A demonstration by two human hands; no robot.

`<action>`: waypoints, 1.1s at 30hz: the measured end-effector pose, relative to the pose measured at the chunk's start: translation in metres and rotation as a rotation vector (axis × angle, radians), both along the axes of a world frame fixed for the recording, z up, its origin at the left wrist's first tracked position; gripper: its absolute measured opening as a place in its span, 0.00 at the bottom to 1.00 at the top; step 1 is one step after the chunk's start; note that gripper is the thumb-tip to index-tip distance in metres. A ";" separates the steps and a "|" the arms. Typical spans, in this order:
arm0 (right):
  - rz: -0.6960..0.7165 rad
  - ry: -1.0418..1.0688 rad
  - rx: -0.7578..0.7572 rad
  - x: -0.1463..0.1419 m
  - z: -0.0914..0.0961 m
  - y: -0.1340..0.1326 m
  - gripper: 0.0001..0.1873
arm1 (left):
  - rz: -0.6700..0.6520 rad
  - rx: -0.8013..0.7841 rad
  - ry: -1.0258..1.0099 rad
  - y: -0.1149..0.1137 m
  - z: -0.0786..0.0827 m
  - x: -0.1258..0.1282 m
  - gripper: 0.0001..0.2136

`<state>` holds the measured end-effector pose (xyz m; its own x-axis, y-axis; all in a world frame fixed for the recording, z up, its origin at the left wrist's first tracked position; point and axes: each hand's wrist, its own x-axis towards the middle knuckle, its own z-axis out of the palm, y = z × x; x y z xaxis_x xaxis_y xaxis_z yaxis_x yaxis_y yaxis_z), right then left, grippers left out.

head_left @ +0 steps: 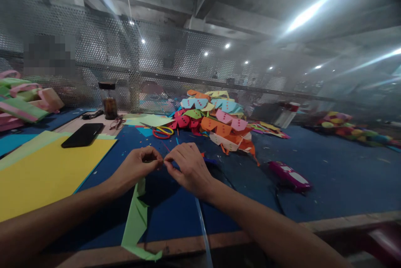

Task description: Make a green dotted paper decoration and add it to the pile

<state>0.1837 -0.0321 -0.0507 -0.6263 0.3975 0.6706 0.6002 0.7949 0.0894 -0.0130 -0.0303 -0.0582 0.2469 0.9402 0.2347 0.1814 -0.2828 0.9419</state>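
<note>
Left hand (147, 161): bare, slender fingers, narrow wrist. Right hand (189, 167): bare, of similar build, rounded knuckles, back of hand plain. Left forearm (67, 211): bare, slim, tapering toward the wrist. Right forearm (253, 220): bare above the tabletop (344, 176) and beyond its front edge, slim, widening steadily from the wrist. Fingernails: probably short, though blur prevents firm grading.

- a black phone (83, 135), lying flat at left;
- a dark-capped jar (109, 103) with brown contents, upright behind the phone;
- a purple object (290, 177) with pale panels, right on the blue tabletop (341, 184);
- a perforated screen (175, 61) behind;
- a bright ceiling light (311, 12) above;
</note>
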 end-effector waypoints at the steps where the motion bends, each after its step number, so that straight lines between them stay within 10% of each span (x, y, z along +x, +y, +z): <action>1: 0.001 0.001 -0.005 0.000 0.000 0.000 0.05 | 0.002 -0.001 0.004 0.000 0.000 0.000 0.05; 23: 0.071 -0.195 0.264 0.006 0.005 -0.002 0.09 | 0.012 -0.029 -0.013 0.003 0.000 0.000 0.09; 33: 0.100 0.412 -0.560 -0.003 0.001 0.003 0.06 | 0.004 0.023 0.043 -0.005 0.002 -0.001 0.07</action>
<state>0.1809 -0.0290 -0.0493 -0.4170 0.7058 0.5727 0.4188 0.7084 -0.5682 -0.0143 -0.0349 -0.0562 0.2534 0.9356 0.2457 0.2226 -0.3036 0.9264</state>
